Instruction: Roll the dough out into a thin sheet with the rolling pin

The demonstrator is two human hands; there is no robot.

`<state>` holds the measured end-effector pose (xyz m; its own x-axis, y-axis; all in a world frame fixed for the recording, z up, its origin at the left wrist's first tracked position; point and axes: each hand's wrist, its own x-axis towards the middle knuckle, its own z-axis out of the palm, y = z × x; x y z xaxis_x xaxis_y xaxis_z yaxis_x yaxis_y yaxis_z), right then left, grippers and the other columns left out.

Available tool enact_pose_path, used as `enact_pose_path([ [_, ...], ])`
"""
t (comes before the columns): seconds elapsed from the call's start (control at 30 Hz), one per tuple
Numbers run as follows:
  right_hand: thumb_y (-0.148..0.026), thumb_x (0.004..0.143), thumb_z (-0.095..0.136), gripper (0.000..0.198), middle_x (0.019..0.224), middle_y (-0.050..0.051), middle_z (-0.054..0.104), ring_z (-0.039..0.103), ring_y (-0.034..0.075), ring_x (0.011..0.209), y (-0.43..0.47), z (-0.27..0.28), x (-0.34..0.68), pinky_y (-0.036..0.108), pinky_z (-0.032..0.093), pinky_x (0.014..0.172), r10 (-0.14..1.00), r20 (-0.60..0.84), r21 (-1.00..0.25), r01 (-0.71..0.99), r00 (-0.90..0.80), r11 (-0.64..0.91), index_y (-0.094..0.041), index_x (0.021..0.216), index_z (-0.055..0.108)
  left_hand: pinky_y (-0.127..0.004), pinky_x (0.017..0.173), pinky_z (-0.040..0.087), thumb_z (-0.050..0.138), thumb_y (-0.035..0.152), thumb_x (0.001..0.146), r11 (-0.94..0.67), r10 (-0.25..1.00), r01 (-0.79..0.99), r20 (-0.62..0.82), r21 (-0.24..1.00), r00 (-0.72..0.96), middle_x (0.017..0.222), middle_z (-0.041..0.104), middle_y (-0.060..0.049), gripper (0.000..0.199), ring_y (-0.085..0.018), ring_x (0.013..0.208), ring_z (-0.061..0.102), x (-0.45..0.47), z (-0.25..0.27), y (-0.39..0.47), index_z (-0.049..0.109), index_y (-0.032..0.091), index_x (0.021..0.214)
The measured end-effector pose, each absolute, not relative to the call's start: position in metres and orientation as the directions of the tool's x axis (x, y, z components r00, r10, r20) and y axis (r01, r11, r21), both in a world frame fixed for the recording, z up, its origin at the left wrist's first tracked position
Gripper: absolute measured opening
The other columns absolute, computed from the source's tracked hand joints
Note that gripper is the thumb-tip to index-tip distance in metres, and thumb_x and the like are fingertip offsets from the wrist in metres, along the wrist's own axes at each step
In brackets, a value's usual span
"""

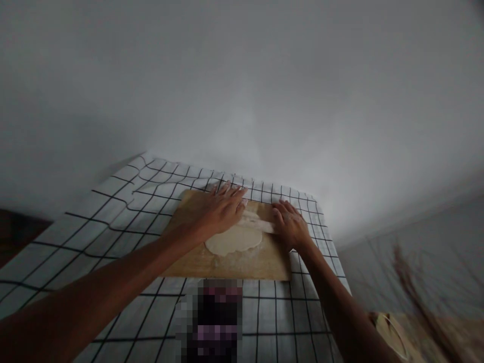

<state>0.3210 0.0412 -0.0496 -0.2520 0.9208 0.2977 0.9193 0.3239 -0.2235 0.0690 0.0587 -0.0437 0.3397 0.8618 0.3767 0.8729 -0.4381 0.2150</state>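
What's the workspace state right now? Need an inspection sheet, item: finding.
Surface: white tablecloth with black grid, rumpled at the far left corner.
Job's things: wooden board lies on the cloth; flat round of dough on it, flour around; pale rolling pin across the dough's far edge.
Clutter: a pixelated dark patch at the near edge, cannot tell what.
Grip: left hand flat, palm down on the pin's left part; right hand pressed on its right end, fingers open.
Cables: nothing seen.
Surroundings: plain grey wall behind; blurred brown strands and a wooden item at lower right.
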Motion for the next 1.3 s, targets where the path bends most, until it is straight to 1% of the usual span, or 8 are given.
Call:
enact_pose_path([
  [0.13,-0.037,0.11,0.034,0.046,0.157,0.009,0.051,0.037,0.027,0.151,-0.011,-0.045,0.312,0.053,0.034,0.122,0.926,0.313,-0.172,0.947,-0.21,0.272,-0.022,0.148,0.054,-0.059,0.124,0.029,0.04,0.029,0.103,-0.509,0.815,0.836,0.427,0.205,0.392,0.153,0.055,-0.013,0.049,-0.032,0.151,0.038,0.064,-0.041,0.023,0.056,0.015,0.146],
  [0.3,-0.039,0.11,0.037,0.045,0.161,0.004,0.046,0.032,0.026,0.154,-0.069,-0.052,0.309,0.056,0.023,0.127,0.902,0.331,-0.149,0.929,-0.276,0.339,-0.026,0.15,0.051,-0.055,0.128,0.024,0.037,0.03,0.106,-0.559,0.785,0.809,0.429,0.182,0.447,0.162,0.044,-0.009,0.05,-0.03,0.155,0.03,0.052,-0.045,-0.031,0.049,0.016,0.153],
  [0.4,-0.04,0.109,0.038,0.048,0.164,0.004,0.042,0.029,0.025,0.155,-0.077,-0.058,0.313,0.055,0.025,0.126,0.89,0.349,-0.158,0.918,-0.292,0.363,-0.027,0.155,0.044,-0.054,0.128,0.024,0.037,0.031,0.107,-0.578,0.771,0.797,0.437,0.175,0.463,0.164,0.04,-0.011,0.052,-0.028,0.155,0.03,0.048,-0.052,-0.044,0.044,0.015,0.156],
  [0.53,-0.04,0.11,0.036,0.04,0.157,0.003,0.052,0.037,0.025,0.151,-0.044,-0.055,0.317,0.057,0.024,0.125,0.902,0.342,-0.172,0.926,-0.265,0.337,-0.028,0.14,0.06,-0.057,0.127,0.023,0.036,0.032,0.107,-0.535,0.796,0.828,0.43,0.169,0.427,0.159,0.046,-0.015,0.05,-0.03,0.151,0.038,0.051,-0.058,-0.027,0.05,0.011,0.151],
  [0.63,-0.043,0.11,0.034,0.043,0.154,0.006,0.054,0.04,0.027,0.149,0.002,-0.046,0.316,0.057,0.028,0.123,0.91,0.327,-0.171,0.932,-0.254,0.321,-0.025,0.137,0.063,-0.063,0.124,0.026,0.037,0.033,0.106,-0.478,0.823,0.86,0.431,0.176,0.37,0.155,0.051,-0.016,0.049,-0.033,0.148,0.042,0.056,-0.057,0.0,0.055,0.012,0.146],
  [0.9,-0.037,0.112,0.028,0.047,0.126,0.009,0.073,0.062,0.018,0.127,0.112,-0.037,0.307,0.034,0.046,0.11,0.899,0.299,-0.167,0.91,-0.32,0.38,-0.02,0.122,0.07,-0.073,0.115,0.032,0.041,0.029,0.103,-0.318,0.876,0.919,0.444,0.232,0.19,0.145,0.061,-0.018,0.043,-0.04,0.143,0.047,0.061,-0.047,0.066,0.064,0.018,0.138],
  [1.1,-0.037,0.11,0.033,0.046,0.151,0.011,0.057,0.043,0.023,0.148,0.097,-0.052,0.312,0.046,0.037,0.12,0.902,0.306,-0.156,0.918,-0.305,0.364,-0.019,0.141,0.062,-0.071,0.117,0.031,0.041,0.027,0.102,-0.364,0.859,0.9,0.46,0.242,0.224,0.148,0.059,-0.017,0.046,-0.038,0.145,0.045,0.064,-0.053,0.064,0.061,0.019,0.142],
  [1.3,-0.038,0.111,0.029,0.047,0.159,0.009,0.048,0.037,0.026,0.152,0.031,-0.054,0.313,0.056,0.033,0.121,0.93,0.293,-0.153,0.949,-0.222,0.275,-0.024,0.145,0.058,-0.064,0.125,0.023,0.041,0.027,0.102,-0.432,0.819,0.882,0.492,0.19,0.296,0.15,0.058,-0.013,0.047,-0.034,0.148,0.042,0.065,-0.053,0.033,0.058,0.017,0.144],
])
